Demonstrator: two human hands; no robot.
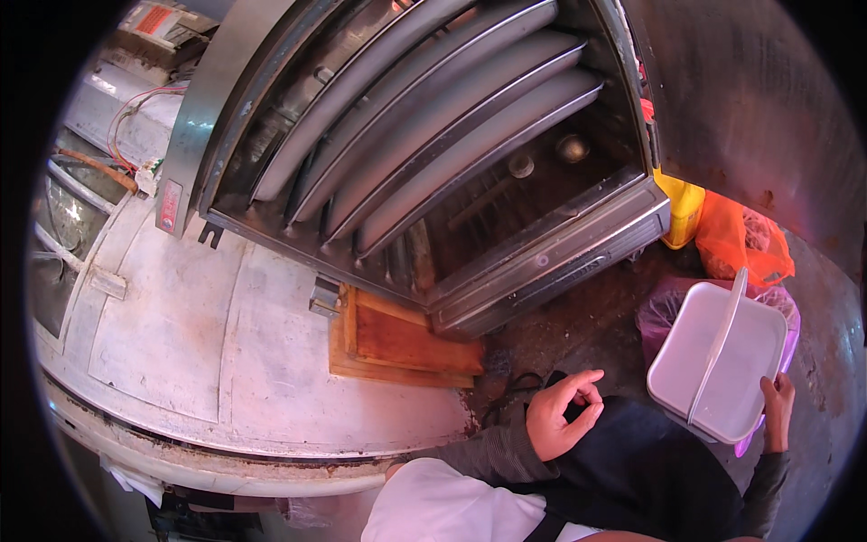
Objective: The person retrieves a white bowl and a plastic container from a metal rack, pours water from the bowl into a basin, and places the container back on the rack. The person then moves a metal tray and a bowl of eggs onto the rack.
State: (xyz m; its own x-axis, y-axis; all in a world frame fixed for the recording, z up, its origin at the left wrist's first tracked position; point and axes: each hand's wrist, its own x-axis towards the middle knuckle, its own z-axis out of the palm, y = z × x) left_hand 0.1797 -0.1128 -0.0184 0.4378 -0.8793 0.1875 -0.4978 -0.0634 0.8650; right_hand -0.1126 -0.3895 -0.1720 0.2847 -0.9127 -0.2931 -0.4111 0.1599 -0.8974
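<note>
My right hand [777, 410] grips the right edge of a white rectangular plastic bucket [735, 359], thumb on top of its rim. The bucket's white carrying handle [719, 339] stands up across it. My left hand [565, 414] is raised above my dark-clad lap with its fingers loosely curled, the thumb apart from them, and nothing visible in it. In front of me a stainless steel cabinet [548, 251] stands with its door [752, 101] swung out to the right. Several metal trays [467, 149] sit slanting in the view on its racks.
A purple plastic bag [657, 315] lies partly behind the bucket. Beyond are an orange plastic bag [745, 237] and a yellow container [679, 210]. Wooden boards [413, 339] lean beside the cabinet's lower corner, against worn white panels [271, 339]. Wires [122, 129] hang at the upper left.
</note>
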